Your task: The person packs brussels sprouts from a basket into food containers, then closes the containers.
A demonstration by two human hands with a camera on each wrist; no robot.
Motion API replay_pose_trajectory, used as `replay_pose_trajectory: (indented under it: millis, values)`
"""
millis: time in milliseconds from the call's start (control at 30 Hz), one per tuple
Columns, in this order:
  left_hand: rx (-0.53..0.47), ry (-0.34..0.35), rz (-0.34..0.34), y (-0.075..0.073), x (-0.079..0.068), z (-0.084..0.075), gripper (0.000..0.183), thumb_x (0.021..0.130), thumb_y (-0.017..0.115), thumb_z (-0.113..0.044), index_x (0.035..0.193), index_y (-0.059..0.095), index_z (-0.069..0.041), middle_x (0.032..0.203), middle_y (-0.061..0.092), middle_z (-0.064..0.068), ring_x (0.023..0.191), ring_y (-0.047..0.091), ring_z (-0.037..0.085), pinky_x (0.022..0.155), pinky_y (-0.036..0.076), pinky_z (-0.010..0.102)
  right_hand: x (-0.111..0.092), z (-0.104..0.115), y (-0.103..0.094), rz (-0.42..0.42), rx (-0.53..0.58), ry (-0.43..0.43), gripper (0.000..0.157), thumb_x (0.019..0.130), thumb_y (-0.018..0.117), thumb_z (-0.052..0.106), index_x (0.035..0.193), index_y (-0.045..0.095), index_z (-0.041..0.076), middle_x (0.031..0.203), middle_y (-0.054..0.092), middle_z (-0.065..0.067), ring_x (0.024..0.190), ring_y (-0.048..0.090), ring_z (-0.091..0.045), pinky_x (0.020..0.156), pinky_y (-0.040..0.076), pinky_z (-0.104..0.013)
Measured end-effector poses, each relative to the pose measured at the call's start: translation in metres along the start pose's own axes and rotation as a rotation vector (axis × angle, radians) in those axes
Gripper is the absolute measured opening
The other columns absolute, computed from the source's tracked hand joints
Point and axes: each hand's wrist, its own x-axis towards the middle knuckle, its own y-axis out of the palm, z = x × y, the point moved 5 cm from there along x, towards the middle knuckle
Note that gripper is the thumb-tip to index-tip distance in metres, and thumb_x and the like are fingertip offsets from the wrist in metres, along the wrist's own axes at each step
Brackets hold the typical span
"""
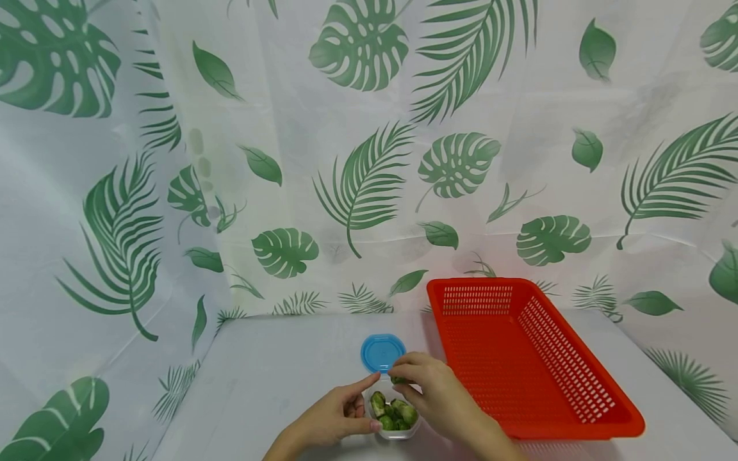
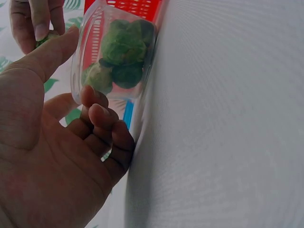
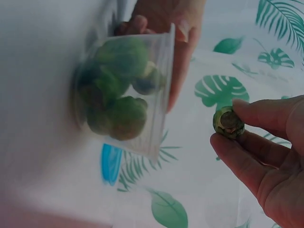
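A clear plastic container (image 1: 398, 435) stands on the table with several green Brussels sprouts (image 1: 406, 413) inside. My left hand (image 1: 334, 413) holds it from the left, thumb at the near side and index finger along the far rim; its other fingers are curled against the wall in the left wrist view. Just above the container, my right hand (image 1: 435, 390) pinches a single Brussels sprout (image 3: 229, 122) between thumb and fingertips, its cut stem end showing in the right wrist view. A blue lid (image 1: 382, 352) lies flat behind the container.
To the right sits a large red perforated plastic basket (image 1: 484, 365), close beside my right forearm. White table surface (image 1: 271, 365) extends to the left. A white curtain with green leaf prints (image 1: 277, 205) hangs behind and along the sides.
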Motion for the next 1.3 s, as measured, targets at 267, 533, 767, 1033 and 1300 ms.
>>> replay_pose_trajectory:
  millis: [267,533,767,1033,1300]
  values:
    - [-0.01,-0.004,0.001,0.0,-0.001,0.0,0.077,0.099,0.073,-0.021,0.164,0.032,-0.021,0.082,0.057,0.0,0.059,0.041,0.0,0.056,0.038,0.017,-0.001,0.002,0.013,0.011,-0.095,0.005,0.021,0.084,0.086,0.005,0.103,0.082,0.014,0.103,0.072,0.006,0.095,0.067,-0.011,0.083,0.061,-0.03]
    - [-0.024,-0.013,0.0,0.001,-0.002,0.0,0.079,0.099,0.074,-0.022,0.164,0.031,-0.016,0.081,0.056,-0.001,0.059,0.041,0.0,0.055,0.037,0.017,-0.002,-0.002,0.025,0.02,-0.106,0.023,0.02,0.082,0.086,0.001,0.096,0.081,0.014,0.097,0.071,0.006,0.089,0.065,-0.009,0.077,0.061,-0.029]
    - [-0.014,-0.005,0.002,0.001,-0.001,0.002,0.08,0.099,0.074,-0.024,0.165,0.03,-0.014,0.081,0.056,-0.003,0.059,0.042,0.0,0.055,0.038,0.016,-0.003,-0.007,0.033,0.04,-0.073,0.044,0.017,0.083,0.085,0.001,0.095,0.081,0.011,0.095,0.07,0.005,0.085,0.065,-0.006,0.074,0.059,-0.026]
    - [0.001,0.013,-0.001,0.001,0.0,0.002,0.081,0.098,0.075,-0.026,0.165,0.03,-0.014,0.082,0.056,-0.003,0.059,0.042,-0.001,0.055,0.038,0.015,-0.003,-0.013,0.041,0.076,-0.094,0.077,0.017,0.083,0.085,0.004,0.099,0.081,0.01,0.097,0.071,0.005,0.088,0.066,-0.008,0.077,0.06,-0.031]
    - [0.0,0.003,-0.003,0.0,0.0,-0.001,0.08,0.098,0.075,-0.025,0.165,0.031,-0.017,0.082,0.056,0.0,0.059,0.041,-0.001,0.055,0.038,0.016,-0.004,-0.019,0.047,0.083,-0.101,0.091,0.018,0.083,0.086,0.007,0.1,0.081,0.009,0.098,0.072,0.003,0.09,0.067,-0.011,0.082,0.061,-0.035]
